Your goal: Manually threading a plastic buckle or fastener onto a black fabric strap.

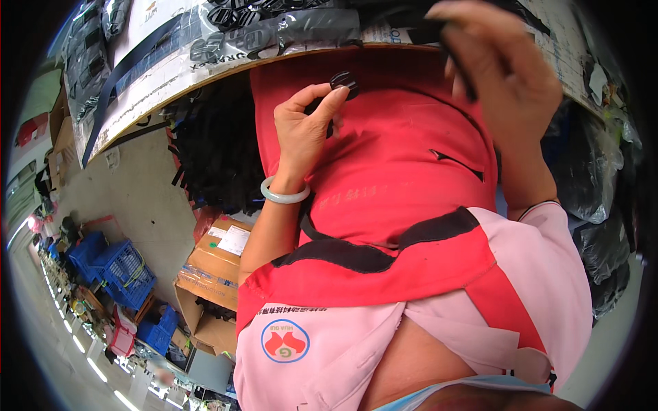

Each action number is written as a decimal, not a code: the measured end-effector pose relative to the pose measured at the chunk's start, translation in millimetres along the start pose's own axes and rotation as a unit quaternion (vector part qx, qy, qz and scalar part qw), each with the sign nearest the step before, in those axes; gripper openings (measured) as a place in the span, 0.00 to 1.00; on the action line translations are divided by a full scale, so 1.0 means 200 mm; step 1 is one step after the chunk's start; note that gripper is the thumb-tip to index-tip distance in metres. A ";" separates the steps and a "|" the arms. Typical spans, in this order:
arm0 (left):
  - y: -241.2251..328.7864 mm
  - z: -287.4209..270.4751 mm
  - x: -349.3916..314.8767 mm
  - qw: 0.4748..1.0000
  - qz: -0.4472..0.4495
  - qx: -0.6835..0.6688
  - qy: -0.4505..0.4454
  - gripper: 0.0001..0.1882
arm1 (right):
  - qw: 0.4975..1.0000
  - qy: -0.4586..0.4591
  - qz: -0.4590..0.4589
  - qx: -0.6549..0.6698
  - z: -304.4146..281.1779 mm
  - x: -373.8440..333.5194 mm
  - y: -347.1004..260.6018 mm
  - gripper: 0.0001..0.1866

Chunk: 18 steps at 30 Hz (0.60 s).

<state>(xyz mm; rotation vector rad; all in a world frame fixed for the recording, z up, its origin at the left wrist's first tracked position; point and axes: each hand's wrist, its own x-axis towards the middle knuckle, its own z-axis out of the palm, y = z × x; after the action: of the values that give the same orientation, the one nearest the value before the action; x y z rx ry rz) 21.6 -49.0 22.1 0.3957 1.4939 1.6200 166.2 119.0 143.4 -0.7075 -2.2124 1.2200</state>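
Pinched between the thumb and fingers of my left hand point(308, 123) is a small black plastic buckle point(345, 83), held over the lap of a red apron point(397, 164). More black material shows below those fingers; its kind is partly hidden. My right hand point(510, 75) is raised at the upper right, over the table's edge, and blurred by motion. Its fingers are curled around a dark strip that looks like a black strap point(460, 65). The two hands are well apart.
Along the table point(154, 85) ahead lie clear bags of black buckles point(274, 31) and a dark webbing strap point(130, 65). Black straps point(212, 151) hang in a heap below it at left. A cardboard box point(212, 264) and blue crates point(123, 270) stand at left; plastic bags point(586, 171) at right.
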 end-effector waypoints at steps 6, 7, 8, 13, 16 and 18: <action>-0.02 0.04 0.02 0.997 0.061 0.042 0.006 0.05 | 0.902 -0.241 0.287 0.215 0.22 -0.04 0.21 0.09; -0.03 0.04 0.02 0.993 0.093 0.078 0.005 0.05 | 0.882 -0.239 0.318 0.251 0.24 -0.05 0.26 0.10; -0.04 0.04 0.02 0.986 0.125 0.114 0.003 0.05 | 0.861 -0.237 0.348 0.286 0.26 -0.06 0.29 0.11; -0.07 0.03 0.04 0.922 0.292 0.253 0.018 0.08 | 0.824 -0.211 0.338 0.403 0.35 -0.09 0.39 0.12; -0.08 0.03 0.05 0.906 0.322 0.275 0.023 0.08 | 0.842 -0.176 0.318 0.399 0.40 -0.10 0.41 0.13; -0.10 0.02 0.06 0.888 0.357 0.289 0.036 0.08 | 0.867 -0.154 0.300 0.367 0.41 -0.09 0.41 0.13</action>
<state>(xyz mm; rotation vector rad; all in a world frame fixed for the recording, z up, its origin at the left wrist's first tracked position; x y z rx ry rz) 26.3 -39.8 0.9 1.3634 2.0256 1.6849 142.6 96.0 30.8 -0.9323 -1.5256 2.4432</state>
